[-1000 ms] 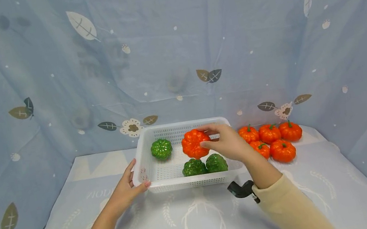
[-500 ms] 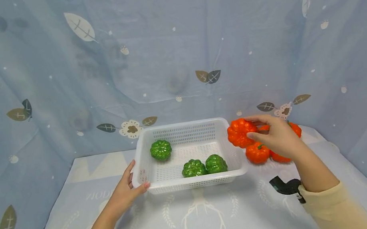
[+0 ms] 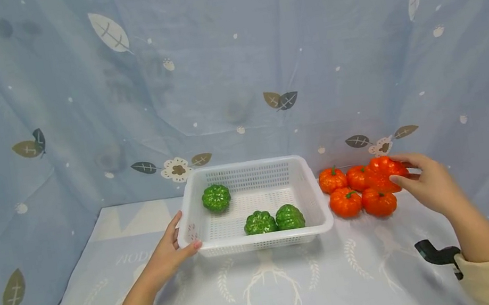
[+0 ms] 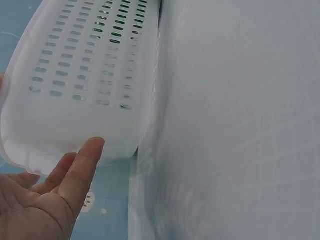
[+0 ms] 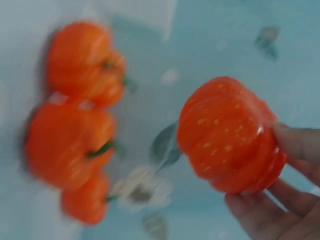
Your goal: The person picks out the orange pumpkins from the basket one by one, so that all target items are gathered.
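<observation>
A white perforated plastic basket (image 3: 259, 237) stands at the table's middle, with three small green pumpkins inside: one at back left (image 3: 216, 199), and two side by side at the front (image 3: 260, 222) (image 3: 290, 217). My left hand (image 3: 165, 257) holds the basket's front-left corner, thumb at the front, fingers along the left side. In my right hand (image 3: 427, 184) a shiny orange-red pumpkin (image 3: 386, 172) (image 5: 227, 135) is gripped between thumb and fingers. It is above the right end of an orange pumpkin group, including a front one (image 3: 346, 203), and hides part of it.
The group of orange pumpkins, with green stems, lies right of the basket, near the back edge of the pale table cloth (image 3: 267, 289). A blue patterned curtain (image 3: 211, 71) hangs behind and at both sides. Black wrist cameras sit at both cuffs.
My right hand has carried the orange-red pumpkin from above the basket rightward, over to the right end of the orange pumpkins. The left hand and the basket have stayed in place.
</observation>
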Action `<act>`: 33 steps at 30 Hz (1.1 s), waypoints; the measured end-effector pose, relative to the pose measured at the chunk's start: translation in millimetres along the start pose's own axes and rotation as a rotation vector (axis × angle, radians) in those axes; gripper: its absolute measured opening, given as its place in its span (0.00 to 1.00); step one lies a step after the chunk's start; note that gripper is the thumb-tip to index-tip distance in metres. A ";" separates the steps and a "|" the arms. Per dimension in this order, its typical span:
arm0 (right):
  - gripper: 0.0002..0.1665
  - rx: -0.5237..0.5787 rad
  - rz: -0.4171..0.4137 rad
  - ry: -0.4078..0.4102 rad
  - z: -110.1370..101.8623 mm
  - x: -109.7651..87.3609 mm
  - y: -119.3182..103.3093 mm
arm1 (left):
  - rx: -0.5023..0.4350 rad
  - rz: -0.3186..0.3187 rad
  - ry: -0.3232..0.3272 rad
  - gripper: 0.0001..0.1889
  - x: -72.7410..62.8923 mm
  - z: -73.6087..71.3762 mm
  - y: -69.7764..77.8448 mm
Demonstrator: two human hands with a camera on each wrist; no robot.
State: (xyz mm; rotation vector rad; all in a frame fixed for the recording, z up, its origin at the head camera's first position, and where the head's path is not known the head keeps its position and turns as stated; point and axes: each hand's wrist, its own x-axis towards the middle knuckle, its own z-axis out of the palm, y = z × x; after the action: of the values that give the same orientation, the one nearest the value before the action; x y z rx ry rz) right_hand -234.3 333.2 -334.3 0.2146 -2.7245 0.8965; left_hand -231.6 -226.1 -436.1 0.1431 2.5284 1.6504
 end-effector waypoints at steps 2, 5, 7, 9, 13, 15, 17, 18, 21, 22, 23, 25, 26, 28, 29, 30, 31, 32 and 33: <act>0.30 -0.017 0.005 0.005 -1.1 -0.7 15.5 | 0.002 0.004 0.002 0.58 -0.3 -0.1 0.8; 0.30 -0.048 0.021 0.015 -0.4 -1.4 37.3 | -0.007 0.002 0.001 0.58 -0.5 0.0 0.1; 0.30 -0.069 0.039 0.022 0.1 -1.1 49.4 | -0.012 0.000 0.002 0.58 -0.7 0.2 -1.0; 0.30 -0.091 0.055 0.026 -0.2 -0.1 59.9 | -0.019 0.000 0.002 0.58 -0.7 0.4 -1.9; 0.29 -0.137 0.068 0.027 1.1 2.6 80.9 | -0.028 0.007 0.002 0.58 0.1 0.2 -2.3; 0.29 -0.148 0.074 0.020 3.1 3.5 91.6 | -0.032 0.011 0.001 0.58 0.5 0.0 -2.6; 0.28 -0.154 0.087 0.012 5.8 3.9 100.8 | -0.039 0.014 -0.001 0.58 0.5 0.1 -2.8; 0.28 -0.154 0.096 0.008 7.0 4.2 104.9 | -0.040 0.015 -0.002 0.58 0.5 0.1 -3.0; 0.27 -0.146 0.128 -0.001 10.0 4.8 114.8 | -0.051 0.018 -0.006 0.59 0.4 0.4 -3.2; 0.27 -0.142 0.143 -0.006 10.8 5.1 117.4 | -0.056 0.019 -0.007 0.58 0.5 0.4 -3.3; 0.27 -0.141 0.158 -0.011 11.3 5.4 119.9 | -0.057 0.021 -0.008 0.58 0.6 0.3 -3.3; 0.27 -0.133 0.195 -0.026 11.8 6.2 124.0 | -0.060 0.024 -0.008 0.58 0.6 0.1 -3.4; 0.28 -0.130 0.214 -0.034 11.7 6.7 125.9 | -0.062 0.025 -0.007 0.58 0.7 -0.1 -3.6; 0.28 -0.125 0.244 -0.046 11.5 7.8 129.8 | -0.062 0.027 -0.005 0.58 0.9 -0.6 -3.8; 0.28 -0.127 0.254 -0.049 11.4 8.6 132.1 | -0.059 0.028 -0.004 0.58 0.9 -0.7 -3.8; 0.28 -0.125 0.263 -0.052 11.4 9.2 134.2 | -0.059 0.028 -0.003 0.58 0.9 -0.8 -3.8; 0.28 -0.130 0.262 -0.051 11.6 9.8 136.6 | -0.057 0.028 -0.002 0.58 0.8 -0.9 -3.9; 0.28 -0.129 0.262 -0.054 11.8 10.5 138.8 | -0.057 0.027 -0.001 0.58 0.8 -1.0 -3.8; 0.28 -0.130 0.264 -0.059 12.2 11.1 140.7 | -0.054 0.027 -0.002 0.58 0.6 -0.9 -3.8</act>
State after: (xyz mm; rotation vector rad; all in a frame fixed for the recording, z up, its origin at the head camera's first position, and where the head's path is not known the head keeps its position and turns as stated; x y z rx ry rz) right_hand -278.4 437.5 -419.5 -0.1507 -2.8990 0.7831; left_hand -232.4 -228.3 -439.3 0.1744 2.4885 1.7264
